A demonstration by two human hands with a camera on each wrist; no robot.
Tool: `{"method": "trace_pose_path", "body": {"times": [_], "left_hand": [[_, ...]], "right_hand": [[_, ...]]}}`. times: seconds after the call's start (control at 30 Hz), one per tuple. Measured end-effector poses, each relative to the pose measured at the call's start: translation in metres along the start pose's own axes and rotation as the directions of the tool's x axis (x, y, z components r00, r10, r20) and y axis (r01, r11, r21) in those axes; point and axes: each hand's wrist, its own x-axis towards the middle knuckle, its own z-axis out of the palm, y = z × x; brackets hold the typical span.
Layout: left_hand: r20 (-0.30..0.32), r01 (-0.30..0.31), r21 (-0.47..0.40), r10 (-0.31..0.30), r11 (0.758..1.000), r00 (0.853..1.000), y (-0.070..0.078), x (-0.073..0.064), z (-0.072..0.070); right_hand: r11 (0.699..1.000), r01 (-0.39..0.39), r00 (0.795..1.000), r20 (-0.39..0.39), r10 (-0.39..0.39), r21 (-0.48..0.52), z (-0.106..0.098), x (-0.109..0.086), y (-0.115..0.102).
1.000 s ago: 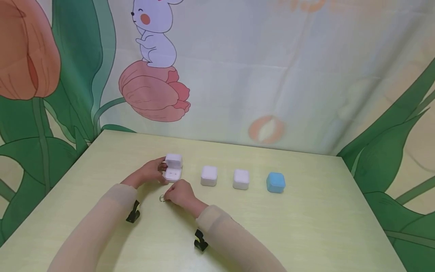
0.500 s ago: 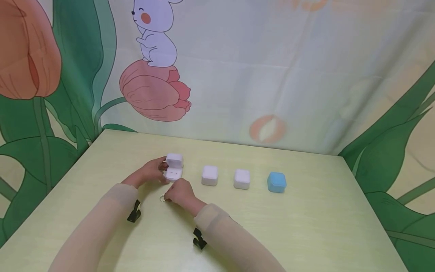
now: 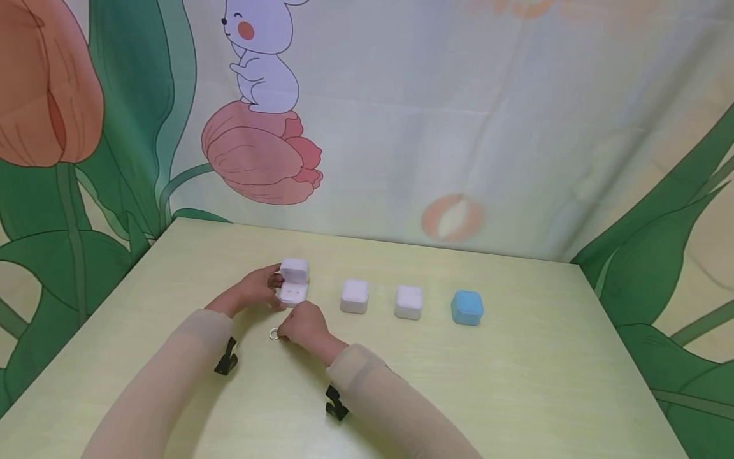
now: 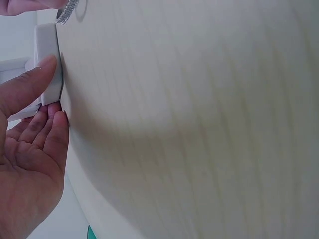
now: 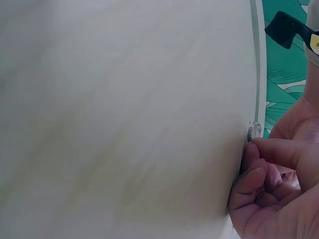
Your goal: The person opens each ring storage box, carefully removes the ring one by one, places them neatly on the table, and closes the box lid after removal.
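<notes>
A small white ring box (image 3: pixel 294 293) stands at the left of the table with its lid raised and two tiny marks on its pad. My left hand (image 3: pixel 254 291) holds it from the left, the thumb against its front in the left wrist view, the other fingers along its side. Just in front of the box, my right hand (image 3: pixel 305 325) pinches a silvery ring (image 3: pixel 273 333) between thumb and forefinger, low over the table. The ring's sparkling band (image 4: pixel 67 12) shows at the top of the left wrist view. Part of it is hidden by the right fingertips.
Two closed white boxes (image 3: pixel 354 296) (image 3: pixel 408 302) and a closed blue box (image 3: pixel 467 308) stand in a row to the right. Behind the pale yellow table (image 3: pixel 516 382) hangs a printed cloth (image 3: pixel 373 127). Black clips (image 3: pixel 226 358) hang at both wrists.
Both hands keep their places at the box and the ring. The ring at the right fingertips has turned slightly; the view has shifted a little.
</notes>
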Motion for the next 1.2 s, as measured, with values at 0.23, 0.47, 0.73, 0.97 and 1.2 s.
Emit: {"method": "trace_pose_path", "body": {"times": [0.23,0.47,0.73,0.97,1.2], "left_hand": [[-0.006,0.01,0.012,-0.01,1.0,1.0,0.0016,-0.001,0.0003],[-0.003,0.019,0.014,-0.019,1.0,1.0,0.0016,-0.0016,0.0002],[0.006,0.021,0.005,-0.021,1.0,1.0,0.003,-0.0025,0.0],[0.007,0.032,0.002,-0.032,0.999,0.999,0.002,-0.002,0.0001],[0.003,0.05,0.001,-0.05,0.999,0.999,0.0019,-0.0005,0.0004]], "right_hand": [[1.0,0.008,1.0,-0.013,-0.008,0.005,0.0021,0.0007,0.0012],[1.0,-0.008,1.0,-0.01,0.008,-0.008,0.0025,0.0006,0.0002],[1.0,-0.007,1.0,-0.012,0.007,-0.014,0.0025,0.0006,0.0005],[1.0,-0.01,1.0,-0.003,0.01,-0.014,0.0039,0.0008,0.0018],[1.0,0.004,1.0,-0.008,-0.004,-0.01,0.0038,0.0015,0.0028]]}}
